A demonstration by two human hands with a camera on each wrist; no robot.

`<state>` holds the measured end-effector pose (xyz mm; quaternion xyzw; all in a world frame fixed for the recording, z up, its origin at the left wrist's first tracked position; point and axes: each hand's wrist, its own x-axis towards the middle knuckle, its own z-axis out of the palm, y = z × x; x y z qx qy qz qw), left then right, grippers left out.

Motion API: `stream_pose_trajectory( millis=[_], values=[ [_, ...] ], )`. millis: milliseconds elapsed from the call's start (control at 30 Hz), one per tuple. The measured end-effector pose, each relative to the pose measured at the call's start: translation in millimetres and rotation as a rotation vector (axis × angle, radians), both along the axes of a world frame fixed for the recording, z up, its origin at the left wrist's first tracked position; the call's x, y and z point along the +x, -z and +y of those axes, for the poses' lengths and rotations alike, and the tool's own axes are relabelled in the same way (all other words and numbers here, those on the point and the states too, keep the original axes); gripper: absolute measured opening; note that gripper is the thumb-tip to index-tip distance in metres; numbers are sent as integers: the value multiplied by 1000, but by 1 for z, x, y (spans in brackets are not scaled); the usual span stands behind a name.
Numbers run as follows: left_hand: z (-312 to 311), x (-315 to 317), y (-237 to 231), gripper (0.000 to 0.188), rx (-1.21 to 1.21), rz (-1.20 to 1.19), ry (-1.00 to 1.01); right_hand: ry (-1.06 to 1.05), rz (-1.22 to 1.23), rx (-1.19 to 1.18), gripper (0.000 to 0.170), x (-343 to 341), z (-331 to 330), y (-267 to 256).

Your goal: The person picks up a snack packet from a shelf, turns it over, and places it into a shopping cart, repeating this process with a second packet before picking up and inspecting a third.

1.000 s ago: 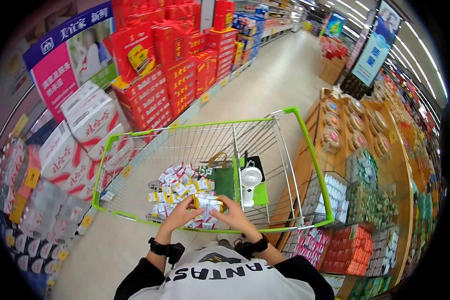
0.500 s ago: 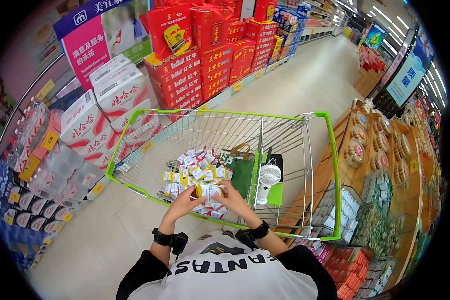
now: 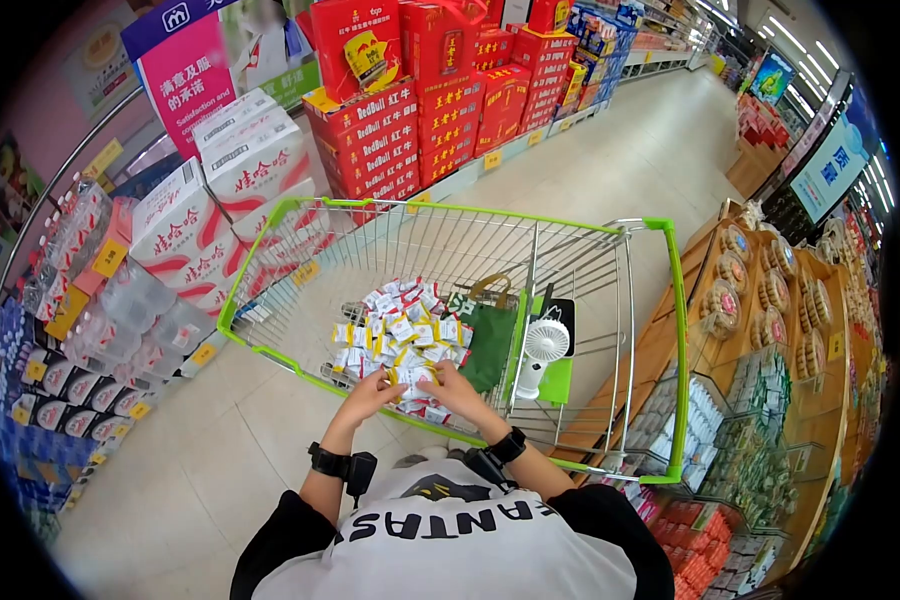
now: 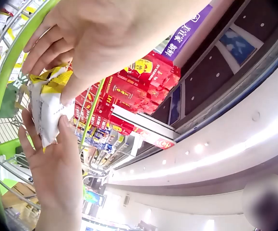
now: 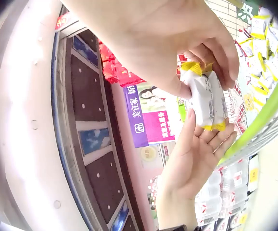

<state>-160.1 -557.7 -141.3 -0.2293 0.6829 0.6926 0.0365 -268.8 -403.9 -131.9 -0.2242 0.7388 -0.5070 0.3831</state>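
Both hands hold one small white packet with yellow ends between them. In the head view my left hand grips its left end and my right hand its right end. The left wrist view shows thumbs on the near face of the packet, with fingers behind it. Just beyond the hands, a heap of similar white, yellow and red packets lies in the shopping cart. A dark green bag stands right of the heap, beside a white handheld fan.
Along the left side stand white drink cartons, bottled water and stacked red drink boxes. To the right, a wooden display shelf bears round packs of baked goods and bins of wrapped sweets. The aisle floor runs on ahead.
The head view has turned left, so cart and shelves appear further right. Both hands keep hold of the packet, which now sits slightly higher in the view.
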Motion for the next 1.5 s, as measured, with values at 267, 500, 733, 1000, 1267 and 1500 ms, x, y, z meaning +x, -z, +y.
stream_pose_trajectory(
  millis=[267, 500, 733, 1000, 1267, 1500],
  values=[
    [3, -7, -3, 31, -17, -120, -35, 49, 104, -34, 42, -5, -2, 38],
    [-10, -20, 4, 46, -132, -252, 52, -65, 152, 1, 36, -17, -9, 32],
    [-44, -49, 1, 46, -184, -46, -51, 55, 150, -186, 64, -35, -39, 12],
    [-47, -41, -6, 36, -112, 25, -382, -43, 434, -161, 64, -26, -17, -4],
    [-25, -13, -4, 19, -164, 74, -193, -355, 51, -7, 37, -18, 17, -26],
    [1, -20, -38, 19, -110, 210, -85, -355, 144, -37, 35, -12, 30, -34]
  ],
)
